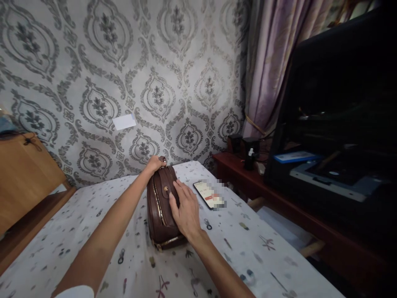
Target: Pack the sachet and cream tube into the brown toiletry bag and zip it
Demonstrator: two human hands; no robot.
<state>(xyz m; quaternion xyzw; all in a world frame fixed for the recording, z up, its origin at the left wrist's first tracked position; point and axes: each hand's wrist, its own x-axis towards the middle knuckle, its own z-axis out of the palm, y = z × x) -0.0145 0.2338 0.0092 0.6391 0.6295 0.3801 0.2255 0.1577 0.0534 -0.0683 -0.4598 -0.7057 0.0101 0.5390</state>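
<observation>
A brown leather bag [155, 215] with gold zippers and a round snap button lies on the patterned bedsheet. At its far end, my left hand [156, 163] has its fingers closed on a small brown strap [163, 159] with a metal fitting; part of the grip is hidden. My right hand [186, 207] rests on the bag's right side, palm down, fingers stretched out. To the right of that hand lies a phone [206, 194] with its screen lit, partly blurred out.
A wooden headboard-like panel [27, 178] stands at the left. On the right are a dark red desk [242, 163], small black speakers [235, 143], a small dark bottle [249, 159] and a large black screen [335, 103]. Patterned wallpaper [158, 95] rises behind the bed [124, 265].
</observation>
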